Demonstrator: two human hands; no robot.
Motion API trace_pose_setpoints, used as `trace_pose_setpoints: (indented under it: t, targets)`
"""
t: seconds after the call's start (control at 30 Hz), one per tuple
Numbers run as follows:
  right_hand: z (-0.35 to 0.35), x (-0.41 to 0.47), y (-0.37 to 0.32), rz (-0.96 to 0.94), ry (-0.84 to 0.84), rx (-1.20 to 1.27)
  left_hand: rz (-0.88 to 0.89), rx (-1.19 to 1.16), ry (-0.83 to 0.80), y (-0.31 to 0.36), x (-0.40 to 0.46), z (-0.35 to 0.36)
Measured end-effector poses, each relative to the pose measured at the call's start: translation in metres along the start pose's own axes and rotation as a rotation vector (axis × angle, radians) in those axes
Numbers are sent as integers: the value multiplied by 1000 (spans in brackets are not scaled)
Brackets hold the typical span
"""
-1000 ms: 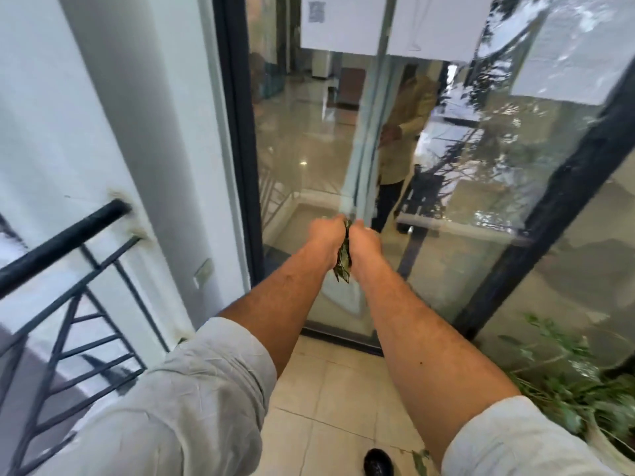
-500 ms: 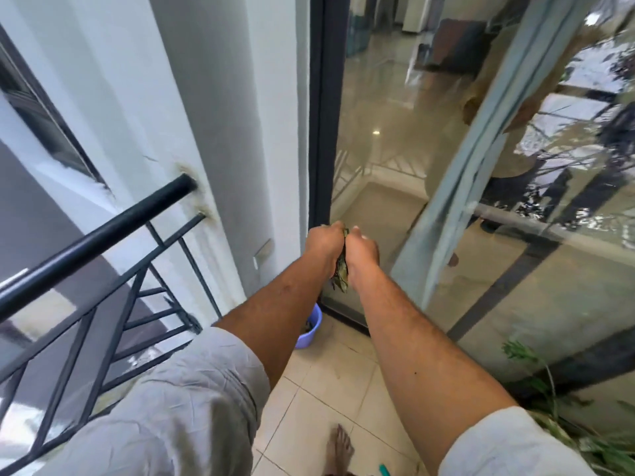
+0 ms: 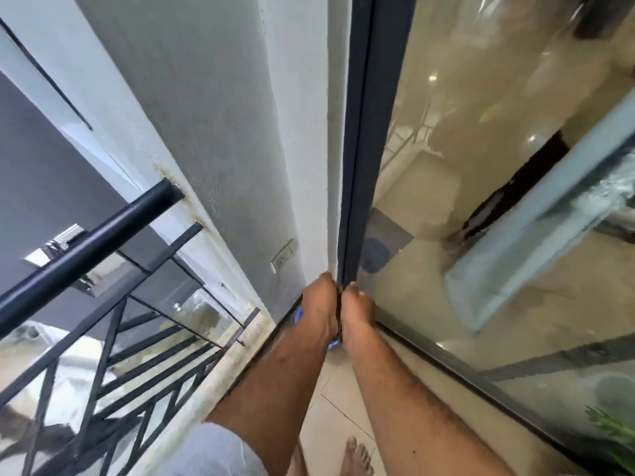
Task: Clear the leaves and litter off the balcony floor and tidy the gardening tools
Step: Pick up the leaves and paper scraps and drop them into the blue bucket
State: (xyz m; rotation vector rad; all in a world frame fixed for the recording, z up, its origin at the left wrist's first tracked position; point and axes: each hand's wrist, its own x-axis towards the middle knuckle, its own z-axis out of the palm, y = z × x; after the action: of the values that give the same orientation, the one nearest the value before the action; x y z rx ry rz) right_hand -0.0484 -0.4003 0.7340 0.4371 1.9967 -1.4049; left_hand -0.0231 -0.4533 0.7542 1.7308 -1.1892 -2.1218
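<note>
Both arms stretched forward, left hand (image 3: 321, 309) and right hand (image 3: 357, 312) pressed together, each grip closed on a dark sliver of leaves (image 3: 339, 316) sandwiched between the palms. Held above the tiled floor (image 3: 338, 407), by the black door frame (image 3: 360, 166), over a mostly hidden blue bucket (image 3: 298, 314).

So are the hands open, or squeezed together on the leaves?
Squeezed together: the left hand and right hand press palm to palm, with a dark sliver of leaves between them.
</note>
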Motion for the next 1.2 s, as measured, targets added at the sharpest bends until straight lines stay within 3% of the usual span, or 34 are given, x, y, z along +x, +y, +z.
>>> trace_pose_setpoints:
  t: [0.17, 0.3, 0.5, 0.83, 1.07, 1.2]
  targets:
    - [44, 79, 23, 37, 66, -20, -42, -219, -2, -33, 104, 3]
    - [86, 159, 65, 69, 131, -71, -128, -340, -106, -96, 229, 8]
    - [135, 262, 127, 145, 121, -117, -259, -459, -91, -115, 306, 8]
    - [203, 395, 230, 300, 151, -15, -381, -445, -45, -215, 477, -2]
    - [221, 450, 291, 316, 161, 107, -404, -473, -112, -258, 529, -7]
    - [225, 462, 299, 343, 154, 125, -395, -399, -62, -264, 543, -5]
